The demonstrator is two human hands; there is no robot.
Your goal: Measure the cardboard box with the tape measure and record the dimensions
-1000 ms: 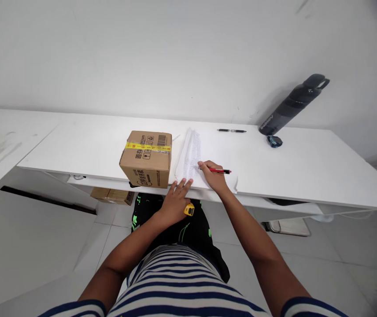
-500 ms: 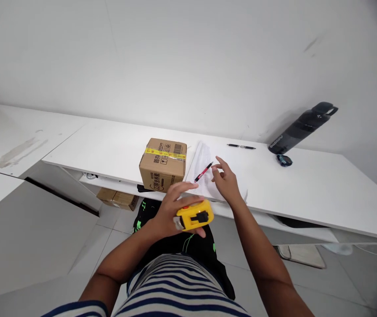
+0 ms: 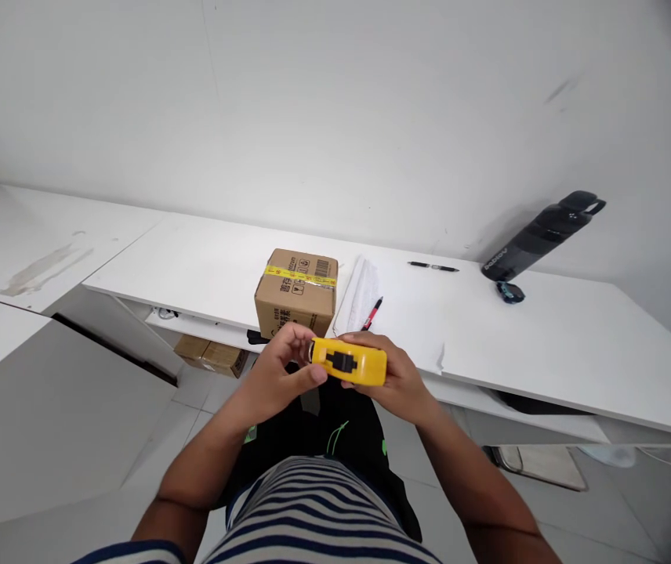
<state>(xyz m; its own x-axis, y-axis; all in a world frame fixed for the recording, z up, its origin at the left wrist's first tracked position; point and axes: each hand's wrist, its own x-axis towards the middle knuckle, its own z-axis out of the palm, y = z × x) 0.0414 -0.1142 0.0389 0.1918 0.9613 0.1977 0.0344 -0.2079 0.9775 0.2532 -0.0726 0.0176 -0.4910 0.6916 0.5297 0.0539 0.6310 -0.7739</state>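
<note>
A yellow tape measure with a black slider on its side is held between both hands, above my lap and in front of the shelf edge. My right hand wraps round its right end. At the other end, my left hand grips with its thumb on the yellow case and its fingers curled by the tape's mouth. Just beyond the hands stands a cardboard box with yellow tape across its top. A red and black pen lies on an open notebook, its lower end hidden by my right hand.
A black pen lies near the wall. Further right a dark bottle leans against the wall, with a small dark blue-black object at its base. Under the white shelf a smaller carton shows at left.
My right hand has come down from beside the pen and taken hold of the tape measure's right end. My left hand has shifted to its left end. The tape measure has turned nearly level.
</note>
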